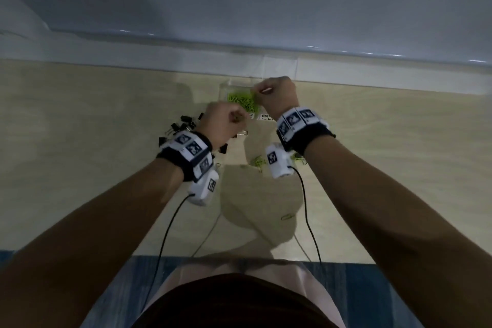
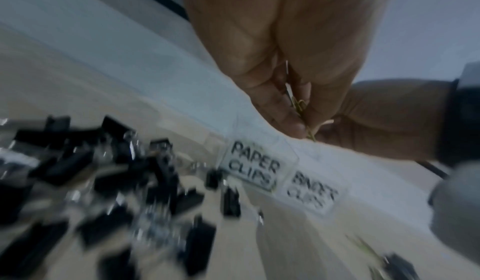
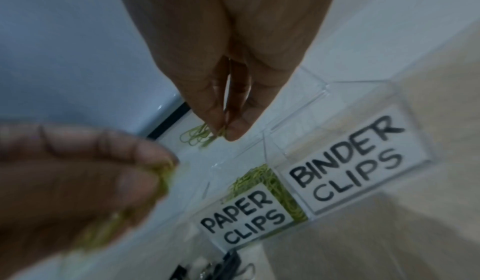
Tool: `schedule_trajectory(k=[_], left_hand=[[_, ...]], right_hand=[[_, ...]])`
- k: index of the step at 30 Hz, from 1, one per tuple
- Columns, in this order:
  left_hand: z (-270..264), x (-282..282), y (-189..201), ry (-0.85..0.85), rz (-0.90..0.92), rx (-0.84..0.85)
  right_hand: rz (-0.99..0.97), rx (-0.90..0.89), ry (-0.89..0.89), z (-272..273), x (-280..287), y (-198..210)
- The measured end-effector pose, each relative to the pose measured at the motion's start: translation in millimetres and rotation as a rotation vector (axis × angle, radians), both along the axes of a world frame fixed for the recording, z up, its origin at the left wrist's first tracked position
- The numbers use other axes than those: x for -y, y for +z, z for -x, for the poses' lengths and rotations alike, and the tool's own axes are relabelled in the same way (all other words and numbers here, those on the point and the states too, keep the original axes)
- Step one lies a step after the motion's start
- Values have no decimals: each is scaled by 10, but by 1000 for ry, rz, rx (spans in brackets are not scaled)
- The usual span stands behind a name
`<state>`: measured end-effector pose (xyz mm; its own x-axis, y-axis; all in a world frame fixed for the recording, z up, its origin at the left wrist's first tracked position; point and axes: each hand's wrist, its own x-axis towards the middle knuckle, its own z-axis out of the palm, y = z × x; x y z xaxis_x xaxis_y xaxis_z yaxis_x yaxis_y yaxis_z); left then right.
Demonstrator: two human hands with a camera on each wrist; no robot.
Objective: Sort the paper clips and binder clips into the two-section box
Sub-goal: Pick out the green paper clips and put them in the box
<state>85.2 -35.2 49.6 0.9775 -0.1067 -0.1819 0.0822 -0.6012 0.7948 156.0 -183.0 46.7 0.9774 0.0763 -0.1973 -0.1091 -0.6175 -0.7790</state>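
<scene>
Paper clips lie in the box's left section (labelled); binder clips lie left of it.

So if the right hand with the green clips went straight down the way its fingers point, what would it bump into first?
Probably the pile of green paper clips in the box's paper-clip section. The right hand pinches clips above it, fingertips pointing down. Depth is hard to judge, so it might meet the clear wall.

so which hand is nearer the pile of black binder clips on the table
Left. The left hand hovers right beside the binder clips; the right hand is farther off, over the clear box.
</scene>
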Motion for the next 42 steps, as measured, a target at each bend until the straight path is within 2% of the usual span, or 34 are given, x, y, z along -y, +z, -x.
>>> schedule_trajectory(k=[4,8,11,13,15,17,19,21,23,27,30,34,38,42], left_hand=[[-360,-121,131,57,-40,174],[-641,27,34,55,-199,143],[-673,151,-120,-78,-378,84],[-587,185,-182,-148,-472,127],[-371,196,-211,-162,-439,202],[-57,196,-269,-231,-383,180],[263,198,-387,-324,-376,17],[462,232,-524,-333,-421,-113],[552,329,-614,-282,-435,-162],[593,621,-672,-177,-395,-122],[591,739,-697,-142,-352,-115],[545,723,-724,-178,-372,-99],[499,696,-736,-287,-441,-90],[512,678,-767,-422,-522,-54]], right_hand=[[89,-2,73,-74,-36,-4],[197,114,140,294,358,-118],[281,11,262,788,658,-273],[323,-2,394,1127,784,-379],[283,7,448,1395,903,-514],[238,41,359,1572,1033,-639],[223,124,237,1684,1111,-685],[268,166,186,1711,1126,-684],[328,158,198,1647,1088,-666],[393,228,394,1431,930,-610],[320,129,444,1289,861,-551],[408,37,503,1158,858,-545],[464,-21,578,1146,901,-598],[626,44,608,1211,936,-601]])
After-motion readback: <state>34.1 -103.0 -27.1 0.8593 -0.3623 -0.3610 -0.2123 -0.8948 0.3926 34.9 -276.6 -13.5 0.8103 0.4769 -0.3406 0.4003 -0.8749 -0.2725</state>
